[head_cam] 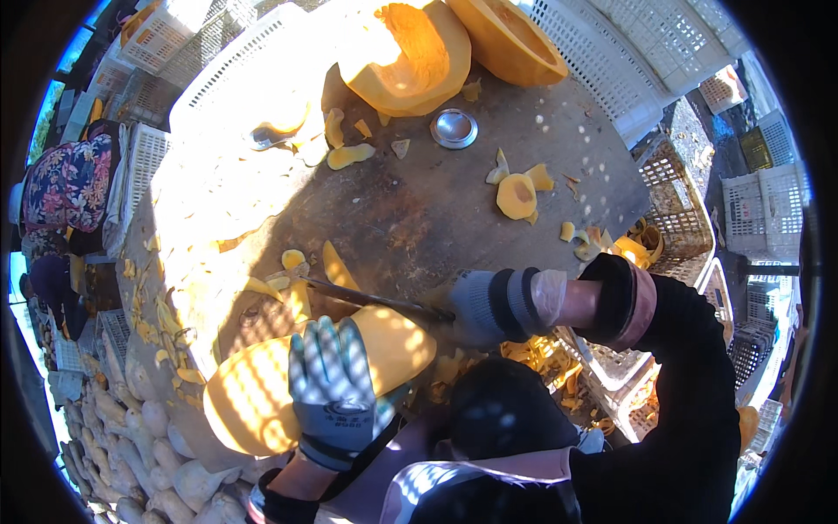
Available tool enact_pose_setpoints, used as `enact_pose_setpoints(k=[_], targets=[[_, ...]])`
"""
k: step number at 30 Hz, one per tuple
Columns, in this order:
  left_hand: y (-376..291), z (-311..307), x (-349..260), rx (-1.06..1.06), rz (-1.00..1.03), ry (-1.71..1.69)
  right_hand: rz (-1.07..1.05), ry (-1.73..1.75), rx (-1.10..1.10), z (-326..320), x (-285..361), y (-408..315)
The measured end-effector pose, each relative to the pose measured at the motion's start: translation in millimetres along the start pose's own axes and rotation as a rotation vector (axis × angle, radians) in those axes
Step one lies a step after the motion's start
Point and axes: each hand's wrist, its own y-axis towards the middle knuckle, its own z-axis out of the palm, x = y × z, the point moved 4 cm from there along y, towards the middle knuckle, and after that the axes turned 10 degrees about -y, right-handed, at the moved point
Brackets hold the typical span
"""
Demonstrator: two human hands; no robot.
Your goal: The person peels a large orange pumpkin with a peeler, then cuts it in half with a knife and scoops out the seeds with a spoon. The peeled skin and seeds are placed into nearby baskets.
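Observation:
A long peeled squash lies slantwise on the worktable in front of me, dappled with light. My left hand, in a grey-blue work glove, is laid over its middle with the fingers stretched together, holding it. My right hand, also gloved, grips a long-bladed knife just beyond the squash's far side. The blade points left, its tip near cut peel and a wedge of flesh. My right fingers around the handle are in shadow.
Two halved, hollowed squashes and a round metal lid are at the table's far side. A cut slice lies to the right. White plastic crates surround the table. Whole squashes are piled lower left; a person is at left.

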Motion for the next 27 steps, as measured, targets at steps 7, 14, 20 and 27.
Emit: enact_pose_setpoints(k=[7, 14, 20, 27], targets=[[1, -5, 4, -0.027, -0.047, -0.008, -0.061, 0.071, -0.245, -2, -10, -11], [46, 4, 60, 0.203, -0.364, -0.159, 0.386, 0.595, -0.782, 25, -75, -108], [20, -25, 100, -0.100, -0.442, -0.185, 0.031, 0.631, -1.016, 32, -58, -160], [-95, -45, 79, -0.013, -0.649, -0.173, -0.391, 0.380, -0.779, 39, 44, -121]])
